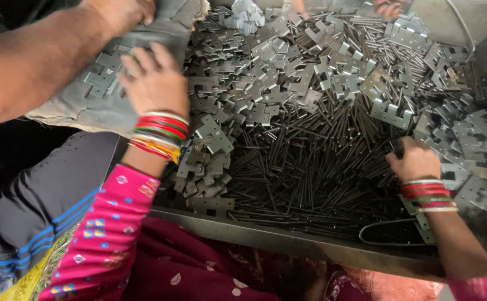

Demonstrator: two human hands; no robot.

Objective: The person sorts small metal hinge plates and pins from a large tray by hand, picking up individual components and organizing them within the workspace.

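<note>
While the heap fills almost the whole view, take in the metal tray point(288, 241) that carries it all, its near rim running dull and grey across the bottom. Spread over the tray's middle is a dark mass of thin metal pins point(310, 161), lying criss-cross and packed thick toward the near rim. Round them, along the far edge and down both sides, sit piles of flat grey hinge plates point(288, 61), notched and punched with small holes, tumbled over one another.

At the tray's left edge there is a worn grey sack point(87, 106), its mouth lying over the plates, and a co-worker's bare arm point(31, 61) reaches in from the top left corner with the hand clutching the sack's upper edge.

Now the person's own hands. The left hand point(154, 83), in a pink patterned sleeve with a stack of red, green and yellow bangles at the wrist, lies palm down with fingers spread on the sack and the plates spilling from it, holding nothing that shows. The right hand point(416, 161), also bangled, is down near the tray's right side where pins meet plates, fingers curled in among the pins; whether it actually grips any, I cannot tell.

Far up at the top edge, another person's fingertips point(389, 8) just show over the plates.
</note>
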